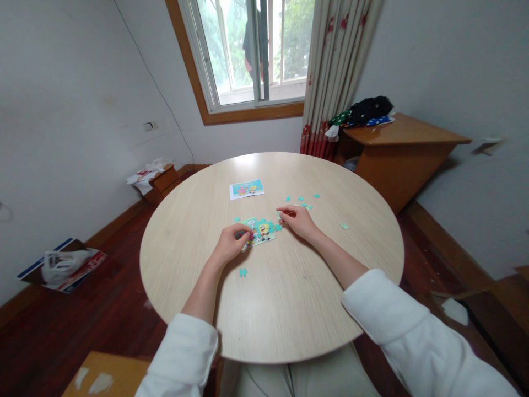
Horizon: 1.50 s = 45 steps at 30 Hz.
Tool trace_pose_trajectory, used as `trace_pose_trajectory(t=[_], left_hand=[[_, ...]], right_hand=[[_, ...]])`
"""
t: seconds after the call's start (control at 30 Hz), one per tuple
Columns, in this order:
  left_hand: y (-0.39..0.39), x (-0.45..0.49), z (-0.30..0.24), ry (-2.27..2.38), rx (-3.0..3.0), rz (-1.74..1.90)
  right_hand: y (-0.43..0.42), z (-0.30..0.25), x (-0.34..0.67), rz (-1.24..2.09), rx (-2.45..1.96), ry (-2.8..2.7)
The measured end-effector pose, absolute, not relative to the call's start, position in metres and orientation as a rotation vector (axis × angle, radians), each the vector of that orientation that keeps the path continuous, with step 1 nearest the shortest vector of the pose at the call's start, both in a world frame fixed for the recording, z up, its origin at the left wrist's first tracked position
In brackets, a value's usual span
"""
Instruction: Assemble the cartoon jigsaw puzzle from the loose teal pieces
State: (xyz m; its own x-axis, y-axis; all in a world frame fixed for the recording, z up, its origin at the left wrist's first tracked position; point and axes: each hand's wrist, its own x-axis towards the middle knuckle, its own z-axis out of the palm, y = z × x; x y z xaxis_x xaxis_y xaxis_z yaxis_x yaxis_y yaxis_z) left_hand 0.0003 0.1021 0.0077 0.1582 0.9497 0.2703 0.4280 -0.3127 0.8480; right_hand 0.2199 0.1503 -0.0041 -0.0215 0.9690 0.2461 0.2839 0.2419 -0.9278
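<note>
A partly assembled jigsaw puzzle (264,231) with a yellow cartoon figure on a teal ground lies in the middle of the round table. My left hand (230,243) rests at its left edge, fingers curled over that side and covering part of the picture. To the right of the puzzle and slightly beyond it, my right hand (298,220) pinches a small teal puzzle piece (278,215), partly hidden by the fingertips. Nearer to me lies a loose teal piece (243,272). Another single piece (237,219) sits just past the left hand.
Several loose pieces (301,199) are scattered beyond my right hand, and one piece (344,225) lies farther right. A printed picture sheet (247,189) is toward the back of the round wooden table (289,309). A brown desk (407,132) stands behind at the right.
</note>
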Motion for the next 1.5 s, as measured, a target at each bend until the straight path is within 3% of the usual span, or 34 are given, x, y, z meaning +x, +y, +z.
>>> trace_pose_trajectory(t=[0.23,0.6,1.5], left_hand=[[0.098,-0.001,0.011,1.268,2.092,0.868],[0.096,0.0,0.017,1.391,2.159,0.569],[0.093,0.0,0.019,1.317,2.194,0.492]], right_hand=[[0.151,-0.005,0.218,0.912,-1.2,-1.466],[0.146,-0.004,0.22,0.636,-1.25,-1.734],[0.148,-0.012,0.219,0.519,-1.322,-1.795]])
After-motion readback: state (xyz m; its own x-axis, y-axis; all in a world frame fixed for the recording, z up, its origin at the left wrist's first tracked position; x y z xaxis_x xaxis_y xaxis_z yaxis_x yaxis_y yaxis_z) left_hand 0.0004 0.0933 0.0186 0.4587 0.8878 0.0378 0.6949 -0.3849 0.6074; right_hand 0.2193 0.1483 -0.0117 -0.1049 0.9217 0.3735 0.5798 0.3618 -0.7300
